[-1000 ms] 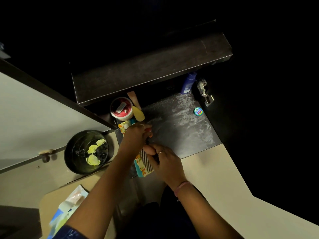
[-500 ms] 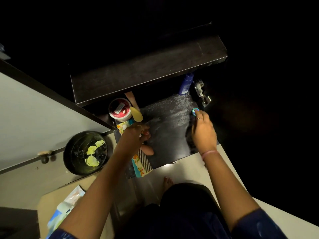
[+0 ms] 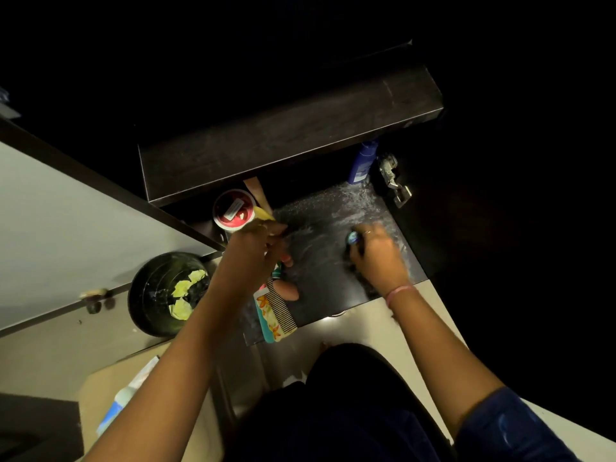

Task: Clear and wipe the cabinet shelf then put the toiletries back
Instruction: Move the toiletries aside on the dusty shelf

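The right hand [image 3: 378,258] has drawn the small round teal-lidded tin [image 3: 352,238] back from the far right corner of the dusty dark cabinet shelf [image 3: 320,261], fingers curled around it. Near the shelf's front edge, the left hand [image 3: 253,261] clasps a floral-patterned comb [image 3: 278,311] and other toiletries. Farther back stand a red-lidded white jar [image 3: 233,210] and a blue bottle [image 3: 363,161].

Right hand [image 3: 378,253] grips small tin [image 3: 352,238] on dusty shelf [image 3: 320,261].
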